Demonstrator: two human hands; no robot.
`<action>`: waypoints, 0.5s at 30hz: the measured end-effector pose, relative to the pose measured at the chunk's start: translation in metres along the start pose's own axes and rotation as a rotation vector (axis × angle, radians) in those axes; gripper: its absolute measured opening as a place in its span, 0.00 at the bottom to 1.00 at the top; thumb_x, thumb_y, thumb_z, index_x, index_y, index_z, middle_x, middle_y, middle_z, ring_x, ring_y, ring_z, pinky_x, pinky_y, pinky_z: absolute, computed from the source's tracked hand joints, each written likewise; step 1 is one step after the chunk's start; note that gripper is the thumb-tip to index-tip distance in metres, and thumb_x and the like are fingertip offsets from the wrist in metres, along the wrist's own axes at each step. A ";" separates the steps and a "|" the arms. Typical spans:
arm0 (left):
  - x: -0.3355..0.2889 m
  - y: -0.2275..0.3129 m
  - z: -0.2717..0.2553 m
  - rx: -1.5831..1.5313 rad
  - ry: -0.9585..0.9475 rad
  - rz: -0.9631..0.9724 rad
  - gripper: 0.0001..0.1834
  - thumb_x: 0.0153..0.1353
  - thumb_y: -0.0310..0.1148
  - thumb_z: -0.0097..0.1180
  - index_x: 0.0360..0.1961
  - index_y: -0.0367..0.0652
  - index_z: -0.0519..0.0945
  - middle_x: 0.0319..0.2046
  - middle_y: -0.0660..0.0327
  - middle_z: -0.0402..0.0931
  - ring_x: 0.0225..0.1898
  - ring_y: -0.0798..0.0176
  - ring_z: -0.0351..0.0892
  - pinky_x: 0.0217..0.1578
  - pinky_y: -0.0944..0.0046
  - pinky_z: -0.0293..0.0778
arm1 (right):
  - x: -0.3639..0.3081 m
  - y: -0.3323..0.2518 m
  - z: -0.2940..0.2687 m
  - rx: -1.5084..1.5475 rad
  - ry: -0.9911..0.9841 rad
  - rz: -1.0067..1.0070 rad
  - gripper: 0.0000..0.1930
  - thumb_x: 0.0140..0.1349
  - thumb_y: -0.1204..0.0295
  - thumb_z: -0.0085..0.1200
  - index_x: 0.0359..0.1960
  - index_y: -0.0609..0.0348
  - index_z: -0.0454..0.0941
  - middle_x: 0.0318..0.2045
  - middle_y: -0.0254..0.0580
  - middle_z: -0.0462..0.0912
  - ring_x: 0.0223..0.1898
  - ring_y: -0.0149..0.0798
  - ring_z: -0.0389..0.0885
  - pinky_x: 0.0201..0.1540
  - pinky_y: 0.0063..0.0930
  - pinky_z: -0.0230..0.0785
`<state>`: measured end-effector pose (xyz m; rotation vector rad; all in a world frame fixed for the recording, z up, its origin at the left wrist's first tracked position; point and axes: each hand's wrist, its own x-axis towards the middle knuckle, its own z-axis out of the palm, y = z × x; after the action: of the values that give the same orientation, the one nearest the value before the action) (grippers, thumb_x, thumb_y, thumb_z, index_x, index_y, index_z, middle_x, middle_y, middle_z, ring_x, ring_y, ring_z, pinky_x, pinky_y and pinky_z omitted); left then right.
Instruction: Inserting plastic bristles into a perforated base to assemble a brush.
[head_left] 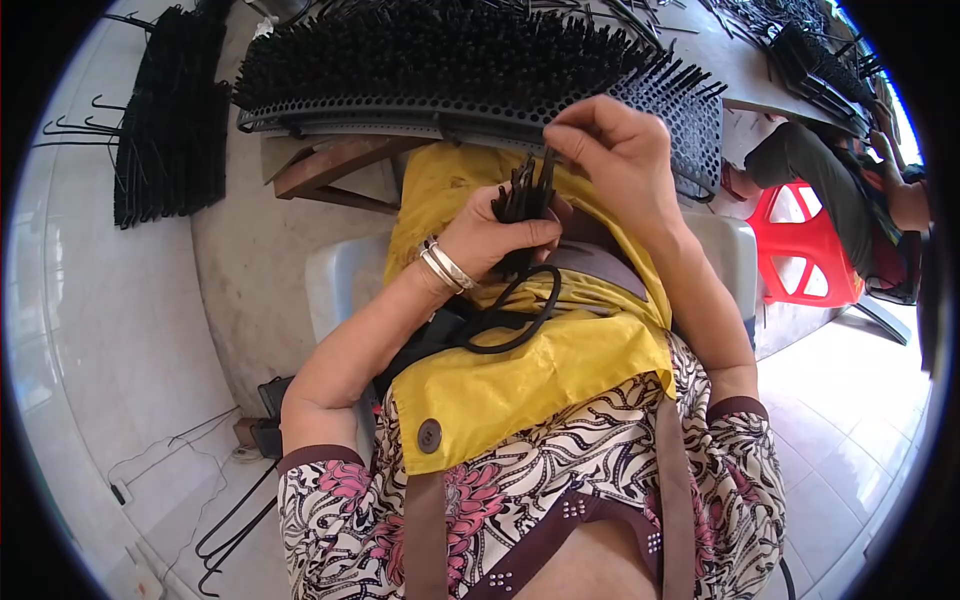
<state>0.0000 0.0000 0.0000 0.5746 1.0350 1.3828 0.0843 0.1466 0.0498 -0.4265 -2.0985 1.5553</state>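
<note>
My left hand (490, 232) is closed round a bundle of thin black sticks (522, 205), held upright over my lap. Just right of the bundle, my right hand (620, 150) pinches the top of one thin black stick (547, 168) between thumb and fingertips. The lower end of that stick runs down beside the bundle. Beyond my hands stands a perforated grey rack (690, 135), its left and middle packed with upright black sticks (430, 55). A yellow apron (530, 385) covers my lap, and a black cord loop (550, 310) lies on it below the bundle.
Another rack of black pieces (175, 120) hangs at the left wall, with hooks (95, 125) sticking out. On the right a person (840, 200) sits on a red plastic stool (800, 245). A wooden support (340, 170) is under the near rack. Thin cables (185, 450) lie lower left.
</note>
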 end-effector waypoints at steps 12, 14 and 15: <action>-0.001 0.003 -0.007 -0.105 0.158 -0.004 0.15 0.53 0.26 0.57 0.40 0.33 0.71 0.25 0.58 0.74 0.24 0.66 0.73 0.26 0.67 0.71 | 0.024 0.013 -0.018 0.157 0.573 -0.163 0.04 0.56 0.78 0.54 0.30 0.67 0.77 0.22 0.35 0.78 0.21 0.25 0.74 0.26 0.15 0.66; -0.002 0.003 -0.007 -0.139 0.155 -0.003 0.15 0.52 0.25 0.57 0.41 0.34 0.70 0.26 0.57 0.74 0.25 0.64 0.74 0.28 0.65 0.72 | 0.026 0.016 -0.015 0.064 0.586 -0.231 0.04 0.56 0.78 0.55 0.30 0.67 0.77 0.21 0.34 0.78 0.22 0.24 0.73 0.27 0.14 0.66; -0.002 0.002 -0.007 -0.139 0.153 -0.004 0.15 0.52 0.25 0.57 0.41 0.34 0.70 0.26 0.57 0.74 0.25 0.64 0.74 0.28 0.65 0.72 | 0.026 0.017 -0.013 -0.054 0.578 -0.270 0.04 0.55 0.78 0.55 0.30 0.66 0.77 0.21 0.33 0.78 0.22 0.23 0.73 0.27 0.13 0.66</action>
<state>-0.0071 -0.0030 -0.0009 0.3680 1.0508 1.5005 0.0691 0.1753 0.0416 -0.5142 -1.6667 1.0616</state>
